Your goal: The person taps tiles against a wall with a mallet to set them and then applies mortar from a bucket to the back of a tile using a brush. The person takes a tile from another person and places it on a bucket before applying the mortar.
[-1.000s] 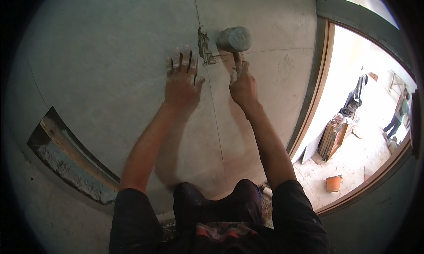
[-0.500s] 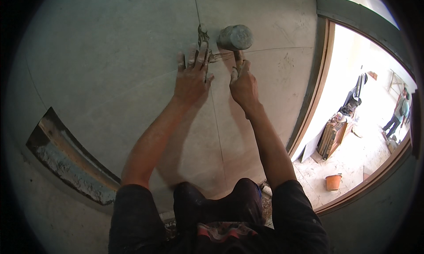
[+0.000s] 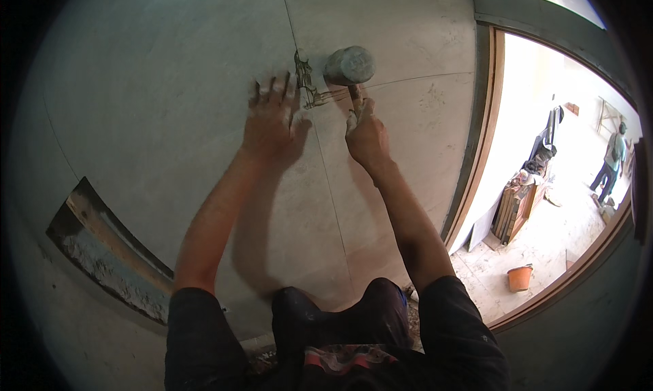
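Hands apart. Right hand [image 3: 368,136] clasped round handle [image 3: 355,95] of mallet [image 3: 350,66], long axis running forward, slightly leftward; head just beyond grip. Left hand [image 3: 272,127] spread, blurred, contact with slab [image 3: 163,98] unclear; mortar [image 3: 304,77] just right, left hand nearer.

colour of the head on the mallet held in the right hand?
Grey; the mallet head shows best in the head view.

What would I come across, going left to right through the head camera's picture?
A long, dark-edged opening, the left hand with fingers spread, a grey mallet held in the right hand, an orange bucket, another person in the distance.
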`<act>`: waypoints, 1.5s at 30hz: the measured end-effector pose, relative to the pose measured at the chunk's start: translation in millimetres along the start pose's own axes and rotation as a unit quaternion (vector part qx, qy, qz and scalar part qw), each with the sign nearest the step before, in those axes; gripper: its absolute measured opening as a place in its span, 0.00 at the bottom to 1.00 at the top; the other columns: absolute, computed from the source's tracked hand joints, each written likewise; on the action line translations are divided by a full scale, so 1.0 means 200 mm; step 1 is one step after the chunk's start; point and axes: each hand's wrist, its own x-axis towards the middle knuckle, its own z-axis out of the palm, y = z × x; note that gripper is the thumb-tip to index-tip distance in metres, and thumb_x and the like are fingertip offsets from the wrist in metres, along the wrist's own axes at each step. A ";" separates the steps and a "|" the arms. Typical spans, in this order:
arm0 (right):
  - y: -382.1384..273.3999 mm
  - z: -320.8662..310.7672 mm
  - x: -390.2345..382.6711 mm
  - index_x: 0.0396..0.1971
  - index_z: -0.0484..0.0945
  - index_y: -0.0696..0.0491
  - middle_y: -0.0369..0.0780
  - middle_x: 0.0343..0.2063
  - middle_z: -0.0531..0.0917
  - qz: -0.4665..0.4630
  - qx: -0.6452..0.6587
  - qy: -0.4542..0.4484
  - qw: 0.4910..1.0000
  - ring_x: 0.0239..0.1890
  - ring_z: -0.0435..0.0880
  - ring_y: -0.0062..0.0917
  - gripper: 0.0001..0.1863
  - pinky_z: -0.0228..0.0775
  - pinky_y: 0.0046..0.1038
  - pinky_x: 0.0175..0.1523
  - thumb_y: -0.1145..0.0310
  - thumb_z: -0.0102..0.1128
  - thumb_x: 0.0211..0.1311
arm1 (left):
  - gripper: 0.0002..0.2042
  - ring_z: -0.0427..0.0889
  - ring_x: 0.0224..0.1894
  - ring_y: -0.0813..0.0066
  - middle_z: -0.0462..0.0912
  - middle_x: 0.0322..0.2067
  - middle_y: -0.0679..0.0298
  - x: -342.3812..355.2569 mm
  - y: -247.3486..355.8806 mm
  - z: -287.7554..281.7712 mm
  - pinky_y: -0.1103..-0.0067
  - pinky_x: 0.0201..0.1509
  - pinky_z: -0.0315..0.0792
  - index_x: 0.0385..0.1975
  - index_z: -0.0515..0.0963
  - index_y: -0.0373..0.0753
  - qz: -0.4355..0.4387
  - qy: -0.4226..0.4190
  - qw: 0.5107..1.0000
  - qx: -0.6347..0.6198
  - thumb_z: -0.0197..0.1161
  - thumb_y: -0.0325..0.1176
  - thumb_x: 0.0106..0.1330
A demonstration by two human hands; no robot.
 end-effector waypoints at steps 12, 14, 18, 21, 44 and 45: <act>0.00 0.02 0.00 0.58 0.59 0.59 0.63 0.34 0.83 -0.012 0.028 0.005 1.000 0.41 0.82 0.61 0.21 0.73 0.55 0.45 0.63 0.50 0.73 | 0.28 0.47 0.78 0.59 0.54 0.76 0.64 0.28 -0.26 0.07 0.50 0.80 0.38 0.69 0.69 0.52 0.114 0.055 0.990 0.065 0.60 0.49 0.69; 0.00 0.00 -0.01 0.57 0.59 0.59 0.63 0.34 0.83 -0.008 0.034 -0.004 0.999 0.41 0.82 0.61 0.21 0.73 0.55 0.45 0.63 0.50 0.73 | 0.28 0.46 0.79 0.59 0.53 0.76 0.64 0.22 -0.24 0.09 0.50 0.80 0.37 0.69 0.69 0.52 0.130 0.017 0.987 0.088 0.59 0.50 0.70; 0.00 -0.02 -0.01 0.57 0.59 0.59 0.63 0.35 0.82 -0.004 0.025 -0.007 1.000 0.42 0.83 0.60 0.21 0.73 0.55 0.46 0.63 0.49 0.73 | 0.27 0.45 0.79 0.59 0.53 0.76 0.64 0.10 -0.16 0.13 0.49 0.80 0.37 0.67 0.71 0.52 0.141 -0.016 0.988 0.061 0.59 0.51 0.70; -0.02 -0.01 -0.02 0.59 0.60 0.60 0.62 0.36 0.83 -0.004 0.020 -0.008 1.000 0.43 0.83 0.59 0.22 0.73 0.53 0.47 0.63 0.49 0.73 | 0.26 0.46 0.79 0.59 0.53 0.76 0.64 0.06 -0.17 0.15 0.50 0.80 0.39 0.67 0.72 0.52 0.148 -0.014 0.987 0.053 0.58 0.50 0.70; 0.03 -0.01 0.00 0.64 0.59 0.62 0.63 0.37 0.82 -0.008 0.024 -0.009 1.000 0.42 0.83 0.60 0.27 0.74 0.53 0.46 0.62 0.51 0.72 | 0.24 0.45 0.79 0.53 0.53 0.76 0.60 -0.05 -0.15 0.18 0.51 0.81 0.40 0.66 0.72 0.52 0.169 -0.035 0.984 0.044 0.57 0.49 0.71; 0.02 -0.01 0.00 0.64 0.59 0.62 0.63 0.37 0.82 -0.006 0.022 -0.010 1.000 0.42 0.83 0.59 0.27 0.74 0.53 0.47 0.63 0.51 0.72 | 0.24 0.45 0.79 0.53 0.53 0.76 0.59 -0.05 -0.15 0.18 0.51 0.81 0.40 0.66 0.73 0.52 0.176 -0.035 0.983 0.041 0.58 0.48 0.71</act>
